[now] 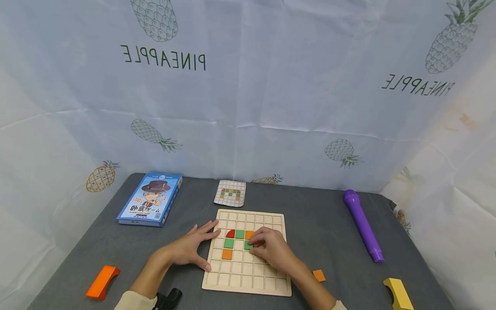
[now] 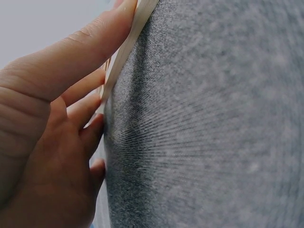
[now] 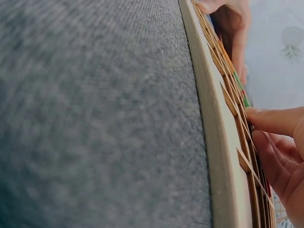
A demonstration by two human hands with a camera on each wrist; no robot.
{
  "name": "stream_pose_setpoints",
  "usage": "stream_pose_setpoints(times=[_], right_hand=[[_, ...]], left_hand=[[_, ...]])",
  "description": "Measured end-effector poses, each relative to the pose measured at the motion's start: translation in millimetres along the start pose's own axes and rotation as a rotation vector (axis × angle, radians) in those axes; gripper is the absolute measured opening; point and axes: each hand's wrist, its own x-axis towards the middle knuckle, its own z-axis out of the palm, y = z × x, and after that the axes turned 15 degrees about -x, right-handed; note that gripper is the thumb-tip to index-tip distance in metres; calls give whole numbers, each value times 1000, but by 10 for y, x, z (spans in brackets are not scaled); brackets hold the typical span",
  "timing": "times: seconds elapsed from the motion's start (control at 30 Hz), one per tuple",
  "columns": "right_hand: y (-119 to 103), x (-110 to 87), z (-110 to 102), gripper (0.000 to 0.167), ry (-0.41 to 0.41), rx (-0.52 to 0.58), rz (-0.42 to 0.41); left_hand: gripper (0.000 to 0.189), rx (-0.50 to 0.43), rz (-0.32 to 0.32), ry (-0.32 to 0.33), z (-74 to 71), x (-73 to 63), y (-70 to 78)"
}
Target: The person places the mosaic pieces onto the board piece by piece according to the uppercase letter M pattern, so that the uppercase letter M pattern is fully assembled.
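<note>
A wooden grid board [image 1: 232, 280] lies on the dark grey table. Its cells hold a red quarter-round tile [image 1: 230, 234], a green tile [image 1: 240, 234], an orange tile [image 1: 249, 234], a second green tile [image 1: 228, 243] and a second orange tile [image 1: 227, 254]. With thumb and fingers, my right hand [image 1: 273, 249] pinches another green tile [image 1: 248, 245], just below the upper orange one. My left hand [image 1: 190, 246] is spread along the board's left side, thumb and fingertips touching its edge; the left wrist view shows the thumb [image 2: 90, 47] against that edge.
Behind the board lies a pattern card [image 1: 230, 193]. A blue game box [image 1: 151, 200] and an orange arch block [image 1: 102, 282] are on the left. To the right are a loose orange tile [image 1: 319, 275], a purple stick [image 1: 363, 226] and a yellow arch block [image 1: 399, 293].
</note>
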Motion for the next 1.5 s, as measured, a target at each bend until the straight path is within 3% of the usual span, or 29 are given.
stream_pose_setpoints(times=[1.23,1.5], right_hand=[[-13,-20,12,13,-2,-25,22],[10,-52,-28,13,-9,59,8]], left_hand=[[105,4,-2,3,6,1,2],[105,-3,6,5,5,4,-31]])
